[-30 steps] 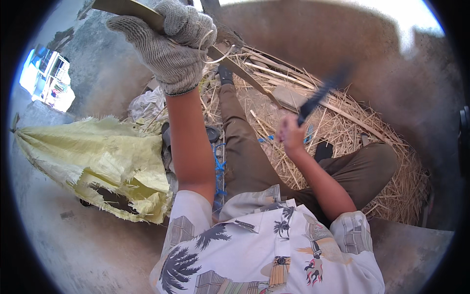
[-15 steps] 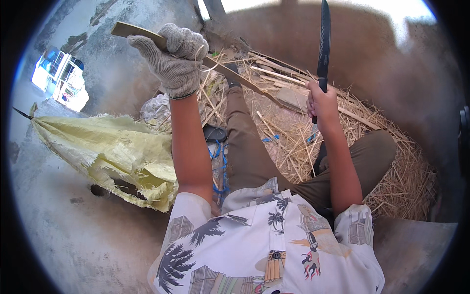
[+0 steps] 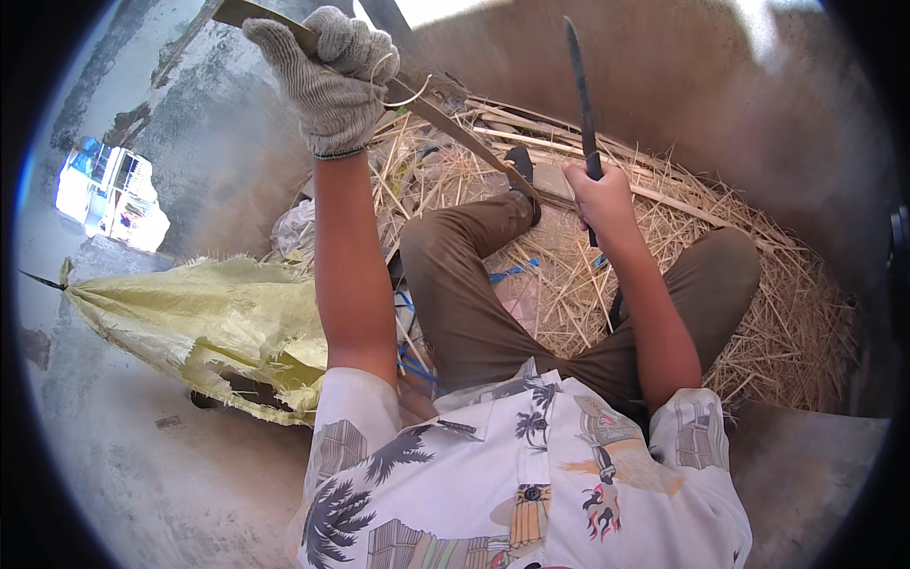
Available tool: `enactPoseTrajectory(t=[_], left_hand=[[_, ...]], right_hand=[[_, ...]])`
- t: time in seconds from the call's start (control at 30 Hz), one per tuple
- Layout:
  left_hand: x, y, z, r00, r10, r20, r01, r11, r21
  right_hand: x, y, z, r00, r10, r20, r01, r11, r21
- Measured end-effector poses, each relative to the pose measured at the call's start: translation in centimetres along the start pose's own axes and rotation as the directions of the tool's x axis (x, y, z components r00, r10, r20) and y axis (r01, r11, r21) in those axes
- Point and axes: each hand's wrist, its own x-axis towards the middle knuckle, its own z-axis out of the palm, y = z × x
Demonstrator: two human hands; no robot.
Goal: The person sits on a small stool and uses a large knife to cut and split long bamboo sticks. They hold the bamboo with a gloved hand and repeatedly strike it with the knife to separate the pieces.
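Filling the far side and the right of the scene, a brown wall [image 3: 682,95] hems in your room, while a bright opening [image 3: 112,194] shows at the left. Grey floor [image 3: 133,455] spreads on the left and near side. Dry, straw-like slivers [image 3: 796,322] cover the ground ahead and to the right of you, and a torn yellow sack [image 3: 209,299] slumps at the left.

Your long, flat strip [image 3: 455,129] slants across the far middle, its raised end at the left and its other end to the right by your left foot [image 3: 520,167]; whether those two touch, you cannot tell. Your gloved left hand [image 3: 336,85] wraps firmly around the strip near its raised end. From your bare right hand [image 3: 599,201], the strip lies left and far, with the foot end nearer. That hand's fingers curl tight around the handle of a dark knife [image 3: 582,104], whose blade points far, leaning slightly left, apart from the strip and at an angle to it. Just right of your glove hangs a thin, pale curl [image 3: 413,98].
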Motion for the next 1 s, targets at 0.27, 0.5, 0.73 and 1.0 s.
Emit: enactPoseTrajectory(t=[0.27, 0.5, 0.73, 1.0], left_hand=[[0.8, -0.5, -1.3, 0.999, -0.032, 0.016, 0.031, 0.998, 0.052], [0.9, 0.4, -3.1, 0.967, -0.017, 0.256, 0.055, 0.988, -0.142], [-1.1, 1.0, -5.2, 0.971, -0.044, 0.234, 0.068, 0.993, -0.093], [-0.5, 0.9, -4.0, 0.984, -0.033, 0.177, 0.047, 0.996, -0.072]], right_hand=[[-2.7, -9.7, -2.1, 0.948, -0.307, -0.087, 0.317, 0.936, 0.152], [1.6, 5.7, 6.5, 0.992, -0.03, -0.122, 0.092, 0.832, 0.547], [2.9, 5.3, 4.8, 0.943, 0.25, 0.22, -0.221, 0.964, -0.147], [3.2, 5.0, 6.4, 0.912, -0.288, -0.293, 0.411, 0.638, 0.651]])
